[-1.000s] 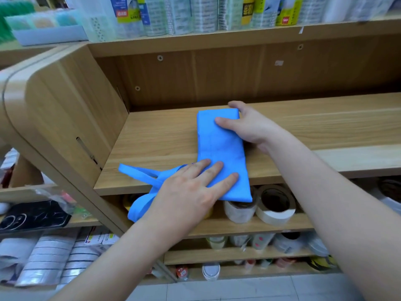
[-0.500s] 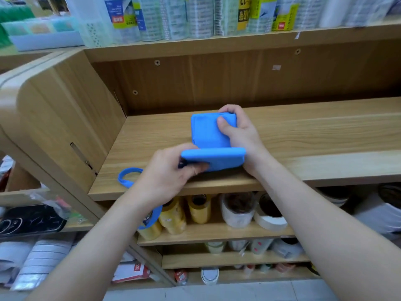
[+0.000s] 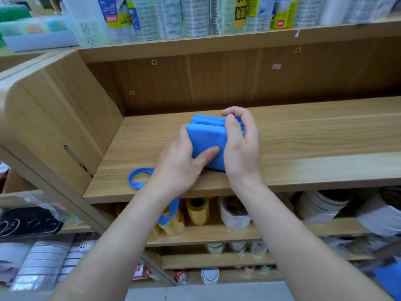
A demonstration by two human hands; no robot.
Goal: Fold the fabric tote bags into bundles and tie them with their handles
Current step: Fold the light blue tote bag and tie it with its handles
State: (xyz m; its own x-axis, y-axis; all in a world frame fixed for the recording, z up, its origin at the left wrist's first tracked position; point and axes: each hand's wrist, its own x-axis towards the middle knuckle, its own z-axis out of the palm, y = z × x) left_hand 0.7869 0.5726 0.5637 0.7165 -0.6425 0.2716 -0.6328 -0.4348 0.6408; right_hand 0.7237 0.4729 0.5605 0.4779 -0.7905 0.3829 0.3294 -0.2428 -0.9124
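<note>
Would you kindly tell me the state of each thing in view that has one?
blue tote bag: folded into a thick bundle, not yet tied.
handles: loose, one loop lying on the wooden shelf.
left hand: grips the bundle's left side.
right hand: grips the bundle's right side.

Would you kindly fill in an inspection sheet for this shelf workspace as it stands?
Surface: wooden shelf, bag resting on it.
Job's things: blue tote bag folded into a thick bundle; handles untied, one loop on the shelf, one hanging over its front edge.
Clutter: nothing seen.
Grippers: left hand grips the bundle's left side, right hand its right side.
Cables: nothing seen.
Surroundings: tape rolls on the shelf below, packaged goods above.
</note>
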